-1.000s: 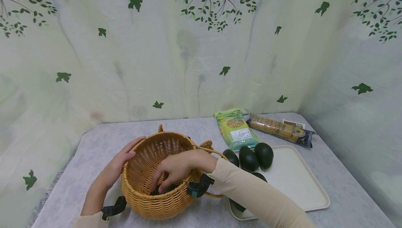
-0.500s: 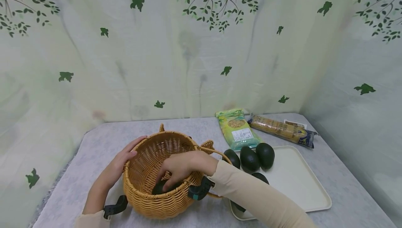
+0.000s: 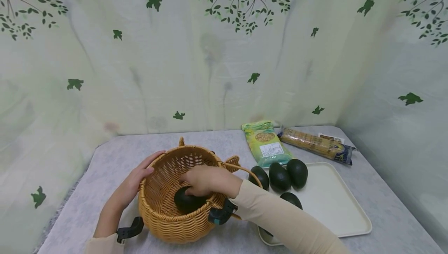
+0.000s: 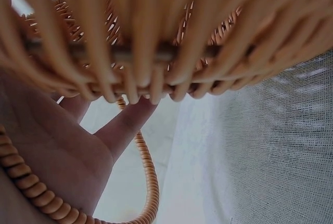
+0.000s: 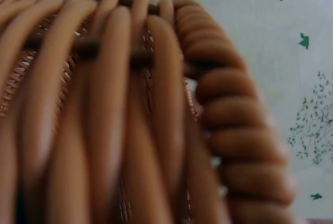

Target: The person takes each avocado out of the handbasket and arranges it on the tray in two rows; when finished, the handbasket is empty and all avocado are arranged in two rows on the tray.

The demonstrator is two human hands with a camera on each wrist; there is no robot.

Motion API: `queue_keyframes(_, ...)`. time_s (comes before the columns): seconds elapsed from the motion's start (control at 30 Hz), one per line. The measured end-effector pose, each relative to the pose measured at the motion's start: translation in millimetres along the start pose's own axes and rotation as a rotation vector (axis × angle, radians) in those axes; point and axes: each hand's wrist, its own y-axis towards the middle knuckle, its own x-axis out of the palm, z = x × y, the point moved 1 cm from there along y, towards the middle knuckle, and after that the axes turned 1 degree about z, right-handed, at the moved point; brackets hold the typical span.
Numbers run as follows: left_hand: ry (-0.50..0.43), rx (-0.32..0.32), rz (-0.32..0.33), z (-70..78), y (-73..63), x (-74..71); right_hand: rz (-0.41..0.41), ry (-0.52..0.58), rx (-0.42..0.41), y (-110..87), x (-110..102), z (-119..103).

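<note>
A round wicker basket [image 3: 175, 228] stands tilted on the table, its mouth turned towards the head camera. My left hand [image 3: 131, 186] rests along its left rim, fingers straight and thumb tip over the edge. In the left wrist view the left hand [image 4: 67, 146] lies under the wicker, one finger reaching the rim. Inside the basket my right hand [image 3: 203, 180] holds a dark green avocado [image 3: 187, 201], thumb on its near side and fingers curled beyond it. The right wrist view shows only the outer basket weave [image 5: 114, 104]; the right hand's grip is hidden there.
Right of the basket is a cream tray [image 3: 336, 199] with several avocados [image 3: 279, 178], partly behind my right sleeve. A green and yellow bag [image 3: 267, 145] and a long spaghetti pack [image 3: 316, 144] lie behind it. The basket's handle [image 3: 250, 170] hangs on its right side.
My right hand has risen within the basket, and the avocado under it shows far more than before. My left hand stays on the rim. The head view has shifted slightly.
</note>
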Motion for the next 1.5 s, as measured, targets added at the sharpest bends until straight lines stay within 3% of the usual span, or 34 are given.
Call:
queue_keyframes(0.13,0.001,0.0,0.004,0.2,0.6,0.6,0.035,0.004,0.023,1.2,0.3,0.1)
queue_keyframes(0.37,0.009,0.0,0.008,0.1,0.1,1.3,0.043,-0.023,-0.042,2.0,0.6,1.3)
queue_keyframes(0.77,0.003,0.007,0.008,-0.2,0.3,1.6,-0.036,-0.041,-0.032,-0.3,2.0,1.0)
queue_keyframes(0.97,-0.013,0.013,-0.005,1.2,0.5,1.3,-0.027,-0.007,0.005,1.3,1.6,0.9)
queue_keyframes(1.5,0.001,0.003,0.005,0.9,0.2,1.3,-0.052,-0.022,-0.032,3.1,1.9,1.8)
